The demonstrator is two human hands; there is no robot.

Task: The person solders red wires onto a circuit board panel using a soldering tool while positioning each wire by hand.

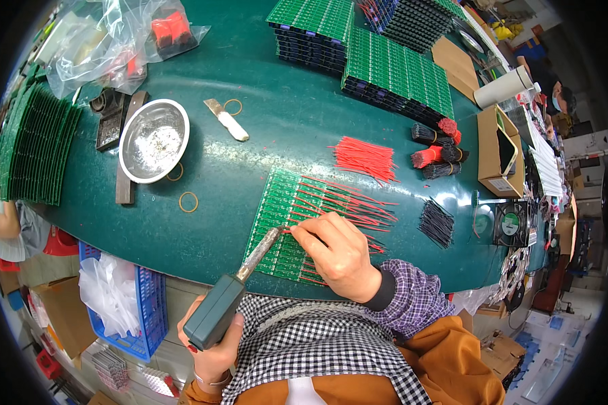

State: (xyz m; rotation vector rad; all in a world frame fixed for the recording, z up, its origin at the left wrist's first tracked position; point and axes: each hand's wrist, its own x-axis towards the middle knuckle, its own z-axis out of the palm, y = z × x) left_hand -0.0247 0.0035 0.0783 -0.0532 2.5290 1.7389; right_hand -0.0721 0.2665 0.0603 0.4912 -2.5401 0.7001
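My left hand (213,354) is closed around the dark green handle of a soldering iron (217,312). Its metal tip reaches up and right to a green circuit board panel (271,202) lying on the table. Close by the tip, my right hand (339,258) pinches the end of a thin red wire (288,231) against the board. Rows of red wires (358,208) stick out from the panel to the right, some of them under my right hand. Whether the tip touches the wire is too small to tell.
Beyond the panel lies a pile of red wires (365,159); black wires (437,223) lie to the right. A metal bowl (187,128) stands left. Stacked circuit boards (398,71) fill the back, more (37,145) the far left. A fan (511,223) stands at right.
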